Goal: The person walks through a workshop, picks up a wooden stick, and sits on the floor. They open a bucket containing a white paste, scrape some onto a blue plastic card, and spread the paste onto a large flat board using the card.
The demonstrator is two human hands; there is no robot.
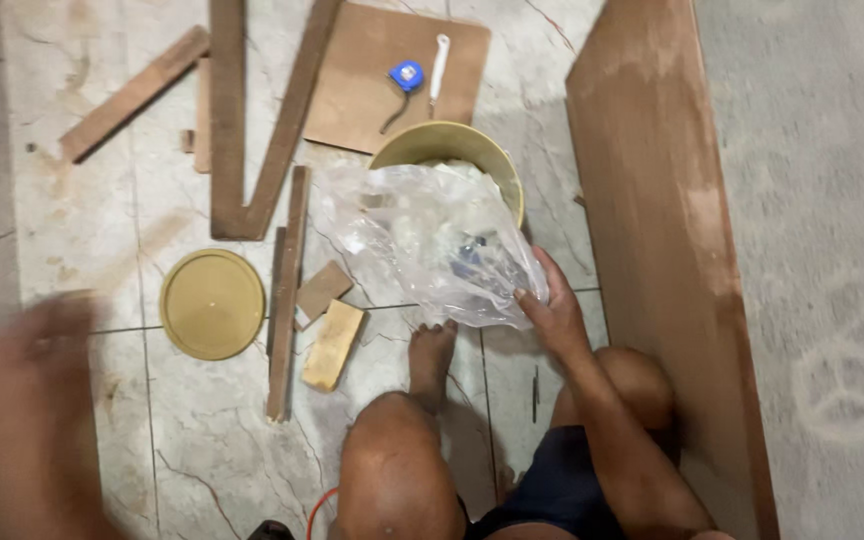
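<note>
Clear plastic bag sat over yellow bucket on floor, stretching up-left from right hand, grip pinching bag's near corner. Left hand way off left, blurred, grip unclear. Lid, wood scraps between.

clear plastic bag | crumpled, translucent | over tan bucket

Arms: bare, no sleeves | right hand: ungloved, no rings seen | left hand: blurred, detail unclear | shorts: dark navy | knees, foot: bare, no shoe
</note>
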